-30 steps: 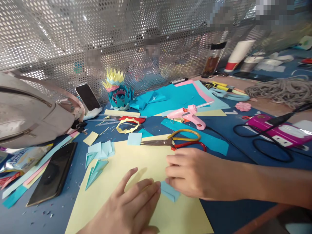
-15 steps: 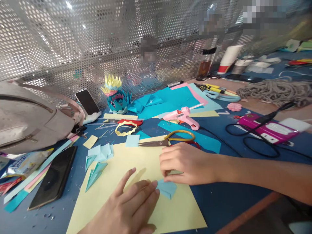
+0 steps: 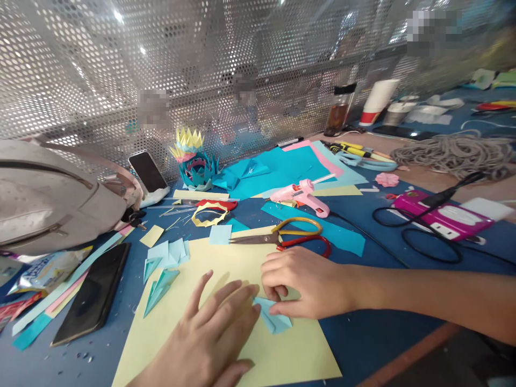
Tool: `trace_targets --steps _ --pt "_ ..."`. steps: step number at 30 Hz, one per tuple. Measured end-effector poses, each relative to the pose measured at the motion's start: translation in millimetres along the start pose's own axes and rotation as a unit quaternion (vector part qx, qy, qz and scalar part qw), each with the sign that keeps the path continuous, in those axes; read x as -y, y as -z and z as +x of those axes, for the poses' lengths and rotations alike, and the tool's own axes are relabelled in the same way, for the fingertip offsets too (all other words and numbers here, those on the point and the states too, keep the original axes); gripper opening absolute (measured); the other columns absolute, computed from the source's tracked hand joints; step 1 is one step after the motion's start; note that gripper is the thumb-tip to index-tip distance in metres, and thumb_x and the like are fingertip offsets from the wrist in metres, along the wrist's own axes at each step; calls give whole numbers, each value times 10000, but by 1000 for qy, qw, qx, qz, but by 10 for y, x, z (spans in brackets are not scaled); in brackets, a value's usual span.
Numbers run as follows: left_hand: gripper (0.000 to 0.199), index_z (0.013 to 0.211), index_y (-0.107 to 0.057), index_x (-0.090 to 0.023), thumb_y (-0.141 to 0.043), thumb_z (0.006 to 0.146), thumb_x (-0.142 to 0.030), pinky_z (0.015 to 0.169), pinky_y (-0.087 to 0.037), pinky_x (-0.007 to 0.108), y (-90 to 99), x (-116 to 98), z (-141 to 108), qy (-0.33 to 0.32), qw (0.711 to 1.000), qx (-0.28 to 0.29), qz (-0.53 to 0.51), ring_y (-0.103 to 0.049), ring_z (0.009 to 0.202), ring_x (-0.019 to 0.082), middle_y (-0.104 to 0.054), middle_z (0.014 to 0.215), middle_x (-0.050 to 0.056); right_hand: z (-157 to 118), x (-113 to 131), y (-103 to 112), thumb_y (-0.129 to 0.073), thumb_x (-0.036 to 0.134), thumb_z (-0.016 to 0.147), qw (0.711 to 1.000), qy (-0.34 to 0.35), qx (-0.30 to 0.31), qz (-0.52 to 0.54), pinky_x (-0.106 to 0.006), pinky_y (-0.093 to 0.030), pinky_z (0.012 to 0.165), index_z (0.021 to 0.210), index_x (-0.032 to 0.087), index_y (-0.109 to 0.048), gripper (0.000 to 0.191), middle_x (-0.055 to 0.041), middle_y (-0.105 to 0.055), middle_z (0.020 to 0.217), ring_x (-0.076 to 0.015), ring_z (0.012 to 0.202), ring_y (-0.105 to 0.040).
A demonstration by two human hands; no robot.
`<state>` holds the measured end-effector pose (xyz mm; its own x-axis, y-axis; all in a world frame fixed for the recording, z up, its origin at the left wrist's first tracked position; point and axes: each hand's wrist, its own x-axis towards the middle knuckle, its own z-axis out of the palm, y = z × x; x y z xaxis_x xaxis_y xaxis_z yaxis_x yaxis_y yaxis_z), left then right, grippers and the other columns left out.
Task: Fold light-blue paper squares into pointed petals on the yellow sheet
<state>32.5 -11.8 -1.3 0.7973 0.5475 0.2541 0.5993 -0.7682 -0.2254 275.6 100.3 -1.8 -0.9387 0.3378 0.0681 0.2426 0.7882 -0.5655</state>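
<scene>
Had the left hand (image 3: pixel 213 328) spread open at the folded blue paper (image 3: pixel 277 323); had the right hand (image 3: pixel 302 282) half-curled at its upper edge, couldn't tell if pinching! Lay between both on the yellow sheet (image 3: pixel 296 357). Looked feather-light, easily creased; seemed best held by folded edges.

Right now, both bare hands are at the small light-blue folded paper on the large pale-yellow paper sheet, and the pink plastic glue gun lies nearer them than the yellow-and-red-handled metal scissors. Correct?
Not quite: the head view shows the scissors nearer the left hand and right hand, with the glue gun beyond.
</scene>
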Motion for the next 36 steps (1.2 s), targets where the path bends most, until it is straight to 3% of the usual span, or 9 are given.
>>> trace_targets --steps 8,16,21,25,27,29,33,36 --pt "495 1310 -646 -121 -393 1064 -469 1277 45 498 -32 -7 20 -7 1000 -19 -8 -551 1273 229 -678 1279 82 -11 -8 -48 -684 227 840 1000 14 -10 -23 -266 -306 609 704 185 -549 196 43 -551 668 -124 691 -500" --pt "529 1288 -665 -167 -355 1061 -531 1277 13 521 -155 -24 -30 31 997 -71 -26 -580 1245 228 -684 1270 68 -6 -31 -93 -638 191 814 999 26 -27 -24 -267 -295 610 671 184 -490 207 38 -513 656 -122 664 -460" --pt "508 1322 -637 -157 -433 1043 -529 1275 64 484 -56 8 -4 13 999 -26 -28 -605 1212 206 -700 1273 61 -5 -13 -88 -644 173 785 999 22 -33 -22 -260 -307 601 698 185 -532 143 36 -531 675 -123 661 -479" --pt "373 1300 -626 -179 -459 1049 -397 1281 23 442 -57 -15 -9 51 993 -27 -102 -605 1220 187 -685 1267 66 -11 -3 -85 -646 164 810 999 11 -45 -12 -245 -351 625 759 181 -593 76 22 -585 734 -127 701 -535" --pt "286 1221 -648 -215 -452 1053 -338 1277 -48 438 -89 -45 6 114 974 -61 -184 -629 1158 165 -706 1183 39 -13 -4 -86 -650 170 838 999 5 -49 -8 -241 -372 647 778 178 -607 75 20 -608 755 -128 727 -561" --pt "229 1137 -659 -254 -452 1050 -302 1249 -148 454 -106 -65 57 203 937 -81 -272 -652 1041 153 -718 1076 5 -13 -5 -88 -645 173 871 998 5 -56 -7 -244 -384 668 792 175 -612 85 15 -628 760 -132 744 -578" --pt "93 993 -651 -258 -572 949 -279 997 -394 401 -90 -49 232 354 856 -30 -376 -608 930 200 -693 972 8 -11 -15 -90 -639 182 908 997 19 -78 -7 -250 -377 669 804 180 -623 106 6 -650 743 -143 732 -588" --pt "90 834 -653 -241 -590 897 -254 872 -387 367 -113 -10 326 385 836 -17 -392 -582 824 198 -674 840 1 -12 -34 -86 -655 183 906 995 26 -93 -3 -242 -365 663 803 182 -617 110 10 -656 737 -139 716 -585"
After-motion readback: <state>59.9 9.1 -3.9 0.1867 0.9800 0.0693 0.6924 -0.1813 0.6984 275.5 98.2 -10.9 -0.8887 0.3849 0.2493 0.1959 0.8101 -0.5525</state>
